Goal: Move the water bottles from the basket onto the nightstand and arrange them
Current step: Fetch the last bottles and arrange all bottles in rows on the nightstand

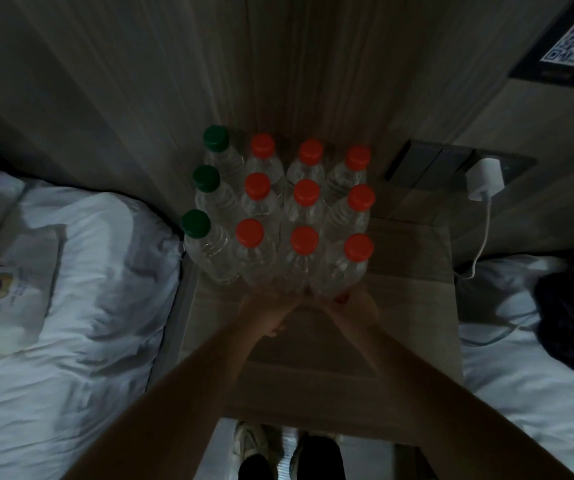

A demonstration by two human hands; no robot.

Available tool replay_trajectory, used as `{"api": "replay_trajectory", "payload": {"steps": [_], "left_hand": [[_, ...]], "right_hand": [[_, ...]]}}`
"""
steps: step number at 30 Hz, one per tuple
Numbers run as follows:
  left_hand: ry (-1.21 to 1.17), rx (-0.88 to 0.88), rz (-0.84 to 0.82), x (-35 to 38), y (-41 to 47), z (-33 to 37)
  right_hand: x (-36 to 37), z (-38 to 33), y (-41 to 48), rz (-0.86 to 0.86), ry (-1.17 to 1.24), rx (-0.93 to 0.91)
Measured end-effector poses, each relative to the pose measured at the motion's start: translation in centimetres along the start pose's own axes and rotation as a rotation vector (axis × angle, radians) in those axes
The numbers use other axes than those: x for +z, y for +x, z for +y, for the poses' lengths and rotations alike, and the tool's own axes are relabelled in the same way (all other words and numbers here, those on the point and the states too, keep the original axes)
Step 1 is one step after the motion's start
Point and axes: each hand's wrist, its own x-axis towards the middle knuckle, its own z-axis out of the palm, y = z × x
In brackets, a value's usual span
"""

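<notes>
A: Twelve water bottles [304,197] stand packed in a block on the nightstand [413,289], toward its back left. We see no basket.

B: Our left hand [266,311] and right hand [346,304] meet at the front row's bases. It is too dim to tell whether the fingers are spread or curled.

A: Risk: an uneven push may tip the front row, or crowd the green-capped column [205,178] off the left edge.

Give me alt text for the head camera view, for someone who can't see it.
Twelve upright water bottles stand in a tight grid on a nightstand, three green-capped on the left, nine red-capped. The left hand and right hand touch the front row.
</notes>
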Motion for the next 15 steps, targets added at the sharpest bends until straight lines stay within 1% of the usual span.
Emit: {"api": "replay_trajectory", "payload": {"steps": [1,2,5,6,8,10,12,15], "left_hand": [[-0.015,0.034,0.039,-0.6,0.2,-1.2],[-0.044,0.079,0.125,-1.5,0.0,-2.4],[0.084,0.217,0.486,-4.2,0.2,-4.4],[0.072,0.279,0.543,-4.6,0.7,-4.4],[-0.076,0.421,0.54,-4.8,1.1,-3.8],[-0.196,0.476,0.53,-4.4,0.8,-3.0],[-0.214,0.432,0.534,-4.1,1.1,-2.7],[-0.168,0.34,0.514,-3.6,1.7,-3.2]], "right_hand": [[0.1,0.0,-0.2,0.043,0.004,0.001],[0.2,-0.2,-0.6,0.096,0.017,-0.006],[1.6,-1.0,-2.3,0.232,0.18,-0.05],[2.2,-1.4,-2.8,0.257,0.231,-0.067],[3.6,-2.2,-3.6,0.299,0.321,-0.099],[4.3,-3.0,-3.6,0.327,0.396,-0.098],[4.5,-3.5,-3.2,0.349,0.425,-0.099],[4.6,-3.6,-3.0,0.356,0.401,-0.085]]}}
